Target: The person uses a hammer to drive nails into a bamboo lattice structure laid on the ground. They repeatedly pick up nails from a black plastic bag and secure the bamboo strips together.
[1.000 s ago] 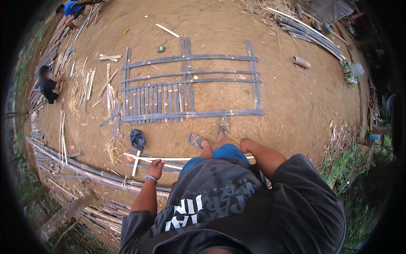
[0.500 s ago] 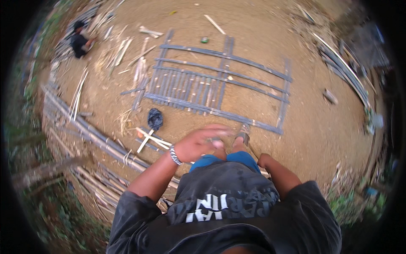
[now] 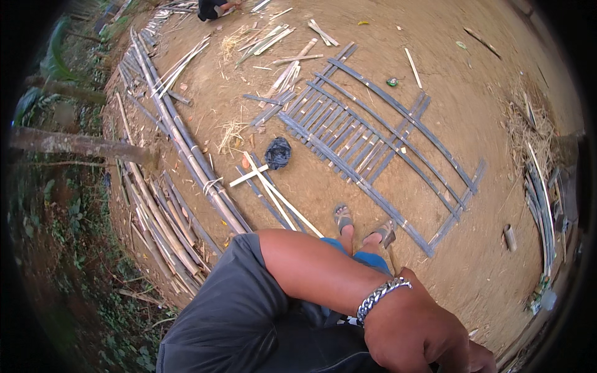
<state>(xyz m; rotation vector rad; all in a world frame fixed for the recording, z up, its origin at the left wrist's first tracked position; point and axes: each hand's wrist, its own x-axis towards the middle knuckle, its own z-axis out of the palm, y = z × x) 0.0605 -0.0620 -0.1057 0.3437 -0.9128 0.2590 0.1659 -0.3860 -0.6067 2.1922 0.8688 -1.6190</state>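
Note:
My left hand [image 3: 418, 329], with a silver chain bracelet [image 3: 380, 297] at its wrist, reaches across my body to the lower right. Its fingers are curled down and together; what they close on, if anything, is hidden. Behind that wrist shows only a sliver of skin, likely my right hand [image 3: 408, 275]; its fingers are hidden. Beyond my sandalled feet [image 3: 379, 235] a frame of split bamboo [image 3: 393, 214] lies flat on the ground. Short slats fill its left part side by side, while long strips run across its right part.
A black plastic bag [image 3: 278, 153] lies left of the frame, near crossed pale strips [image 3: 249, 175]. Long bamboo poles [image 3: 186, 146] run along the left. A person [image 3: 212, 9] crouches at the top. Split bamboo [image 3: 542, 211] and a short log [image 3: 510, 238] lie at right.
My left hand has swung from in front of my body across to the lower right, covering most of my right arm. The view has turned, shifting the frame and poles to the right.

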